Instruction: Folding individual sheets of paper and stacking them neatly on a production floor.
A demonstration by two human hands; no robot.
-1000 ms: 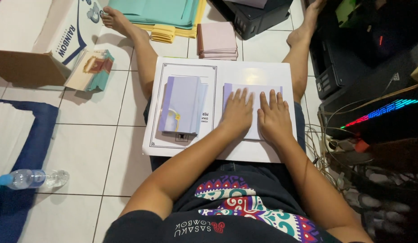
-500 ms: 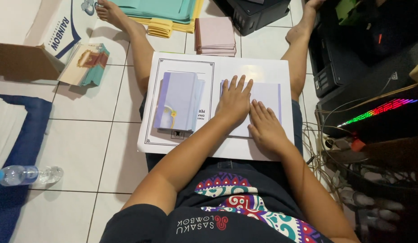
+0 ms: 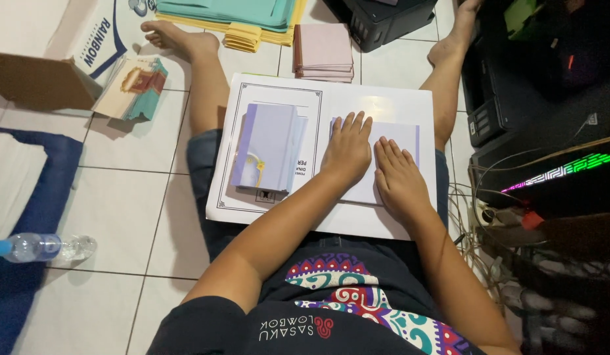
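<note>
I sit on the floor with a large white sheet [image 3: 384, 98] resting across my lap. Both hands lie flat, palms down, on a pale lavender folded card [image 3: 400, 135] at the right of that sheet. My left hand [image 3: 347, 148] presses its left half with fingers spread. Beside it, my right hand [image 3: 398, 176] presses lower on the right half. A stack of lavender folded cards [image 3: 269, 146] sits on the left of the white sheet, apart from both hands.
Pink paper stack [image 3: 323, 51] and teal and yellow paper stacks [image 3: 239, 16] lie past my knees. A cardboard box [image 3: 48, 62] and a card bundle [image 3: 131, 85] sit far left. A water bottle [image 3: 39, 246] lies at left. Black printers [image 3: 515, 98] and tangled cables [image 3: 489, 223] crowd the right.
My right hand slid down toward me on the lavender card. My left hand stayed near the card's top left. The view shifted slightly.
</note>
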